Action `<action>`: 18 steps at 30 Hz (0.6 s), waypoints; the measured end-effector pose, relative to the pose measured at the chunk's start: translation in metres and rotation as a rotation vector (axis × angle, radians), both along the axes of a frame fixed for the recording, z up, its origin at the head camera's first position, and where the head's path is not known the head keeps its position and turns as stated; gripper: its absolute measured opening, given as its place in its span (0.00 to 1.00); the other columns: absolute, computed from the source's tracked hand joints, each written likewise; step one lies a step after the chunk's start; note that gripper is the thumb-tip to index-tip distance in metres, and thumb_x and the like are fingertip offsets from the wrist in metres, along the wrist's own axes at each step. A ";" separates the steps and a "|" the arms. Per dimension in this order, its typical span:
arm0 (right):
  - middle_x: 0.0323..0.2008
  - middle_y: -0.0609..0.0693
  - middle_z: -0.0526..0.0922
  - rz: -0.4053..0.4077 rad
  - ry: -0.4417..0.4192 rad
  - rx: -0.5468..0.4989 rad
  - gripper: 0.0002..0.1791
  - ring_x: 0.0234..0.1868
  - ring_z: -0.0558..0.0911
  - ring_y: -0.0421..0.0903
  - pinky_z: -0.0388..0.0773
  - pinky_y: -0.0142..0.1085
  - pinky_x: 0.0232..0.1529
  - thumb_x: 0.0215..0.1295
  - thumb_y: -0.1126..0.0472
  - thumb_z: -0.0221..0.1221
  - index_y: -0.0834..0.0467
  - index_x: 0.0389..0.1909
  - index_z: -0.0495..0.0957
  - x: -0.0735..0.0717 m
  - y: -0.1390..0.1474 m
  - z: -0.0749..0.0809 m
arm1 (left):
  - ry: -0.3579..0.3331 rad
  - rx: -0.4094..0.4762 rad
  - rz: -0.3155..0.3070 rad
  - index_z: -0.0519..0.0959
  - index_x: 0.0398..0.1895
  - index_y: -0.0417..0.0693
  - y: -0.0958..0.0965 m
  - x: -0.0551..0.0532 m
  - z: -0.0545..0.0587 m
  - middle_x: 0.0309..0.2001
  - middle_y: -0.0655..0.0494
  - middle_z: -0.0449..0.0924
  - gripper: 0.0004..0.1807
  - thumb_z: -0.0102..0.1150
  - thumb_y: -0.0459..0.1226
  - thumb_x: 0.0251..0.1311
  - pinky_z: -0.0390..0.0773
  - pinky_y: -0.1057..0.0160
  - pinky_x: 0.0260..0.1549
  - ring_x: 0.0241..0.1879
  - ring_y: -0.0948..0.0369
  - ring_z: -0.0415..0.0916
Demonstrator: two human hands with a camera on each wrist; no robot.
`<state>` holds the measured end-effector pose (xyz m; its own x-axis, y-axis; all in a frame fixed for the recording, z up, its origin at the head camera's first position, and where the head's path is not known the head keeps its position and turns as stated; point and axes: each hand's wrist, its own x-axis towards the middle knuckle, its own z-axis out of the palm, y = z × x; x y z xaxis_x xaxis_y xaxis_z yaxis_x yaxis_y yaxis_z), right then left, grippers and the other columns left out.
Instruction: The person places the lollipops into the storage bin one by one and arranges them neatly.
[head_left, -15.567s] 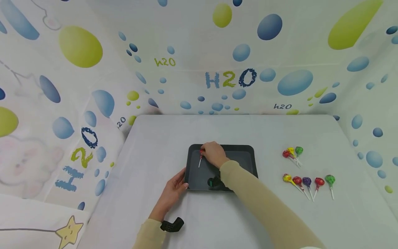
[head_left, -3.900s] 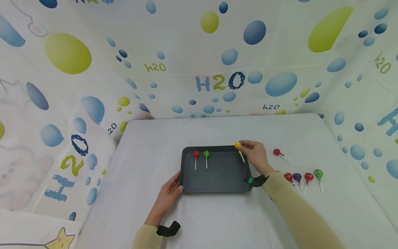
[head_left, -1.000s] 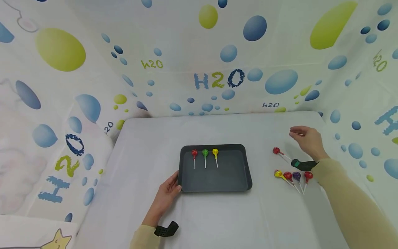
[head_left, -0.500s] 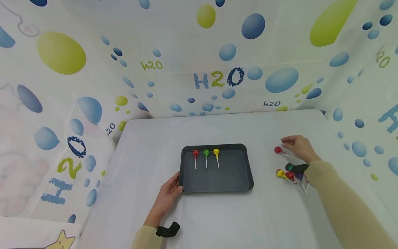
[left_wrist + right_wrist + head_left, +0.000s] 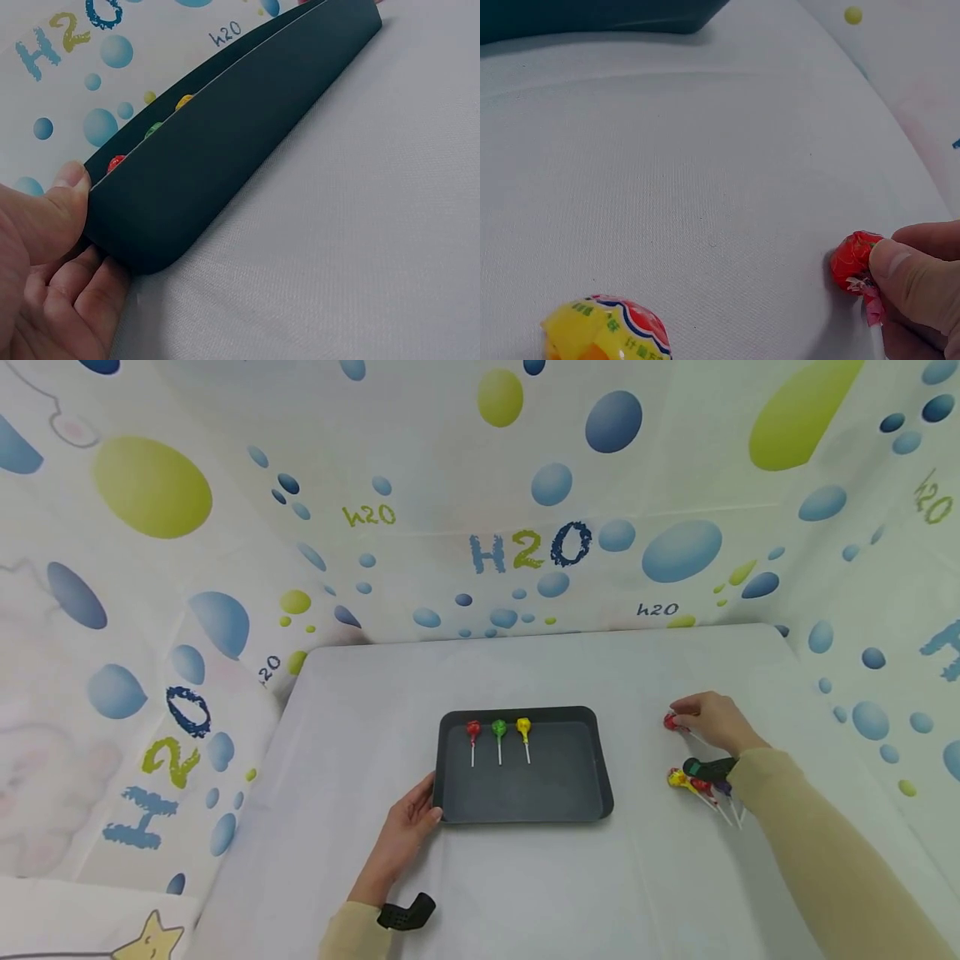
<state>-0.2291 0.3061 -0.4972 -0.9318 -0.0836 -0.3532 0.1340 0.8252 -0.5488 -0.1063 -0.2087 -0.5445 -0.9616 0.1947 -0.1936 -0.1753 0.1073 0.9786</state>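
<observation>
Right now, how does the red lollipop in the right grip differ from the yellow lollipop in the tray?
Colour: the red lollipop has a red wrapper, the yellow lollipop a yellow one.
Place: the red lollipop is outside the tray, to its right; the yellow lollipop lies inside.
Contact: the right grip pinches the red lollipop's head; no grip touches the yellow lollipop.
Both have a wrapped head on a white stick.

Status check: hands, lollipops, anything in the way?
Left hand grips dark baking tray. Right hand pinches red lollipop. Three lollipops in tray. No visible obstruction toward tray.
</observation>
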 end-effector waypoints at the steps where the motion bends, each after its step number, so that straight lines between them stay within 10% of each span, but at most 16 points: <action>1: 0.63 0.71 0.76 0.002 -0.004 0.004 0.24 0.63 0.73 0.68 0.70 0.64 0.69 0.75 0.58 0.58 0.68 0.65 0.75 -0.001 -0.001 0.000 | 0.004 -0.003 -0.004 0.53 0.79 0.31 0.000 0.000 0.000 0.80 0.36 0.51 0.36 0.53 0.23 0.70 0.65 0.74 0.69 0.80 0.44 0.49; 18: 0.56 0.70 0.82 0.044 0.087 0.071 0.19 0.57 0.78 0.66 0.74 0.63 0.65 0.74 0.61 0.59 0.69 0.58 0.80 0.007 -0.008 -0.002 | -0.021 0.007 0.006 0.53 0.79 0.33 0.000 0.000 0.001 0.81 0.38 0.51 0.37 0.54 0.23 0.70 0.63 0.66 0.71 0.80 0.45 0.49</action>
<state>-0.2224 0.2983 -0.4988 -0.9551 -0.1031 -0.2779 0.0509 0.8666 -0.4963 -0.1068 -0.2083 -0.5437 -0.9585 0.1901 -0.2125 -0.1965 0.0996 0.9754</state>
